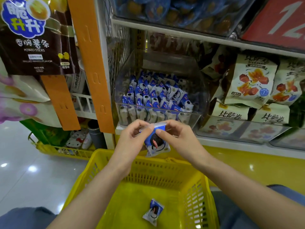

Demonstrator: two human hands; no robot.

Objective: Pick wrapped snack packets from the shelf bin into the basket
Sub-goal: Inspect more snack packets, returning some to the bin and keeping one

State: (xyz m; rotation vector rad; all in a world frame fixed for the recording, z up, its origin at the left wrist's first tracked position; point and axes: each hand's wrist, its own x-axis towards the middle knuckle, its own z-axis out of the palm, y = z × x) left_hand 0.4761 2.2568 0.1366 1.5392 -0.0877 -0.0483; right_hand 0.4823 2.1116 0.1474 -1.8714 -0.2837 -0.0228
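Note:
A blue and white wrapped snack packet (156, 144) hangs above the far rim of the yellow basket (165, 164). My left hand (132, 139) and my right hand (178, 138) both pinch its top edge. A second packet of the same kind (153, 211) lies on the basket floor. Just behind my hands stands the clear shelf bin (196, 96), filled with several such packets (153, 96).
Beige snack bags (249, 81) fill the shelf right of the bin. An orange upright (92, 63) and a hanging brown potato-stick bag (36, 38) are to the left. A low yellow crate (62, 151) sits on the glossy floor at left. My knees flank the basket.

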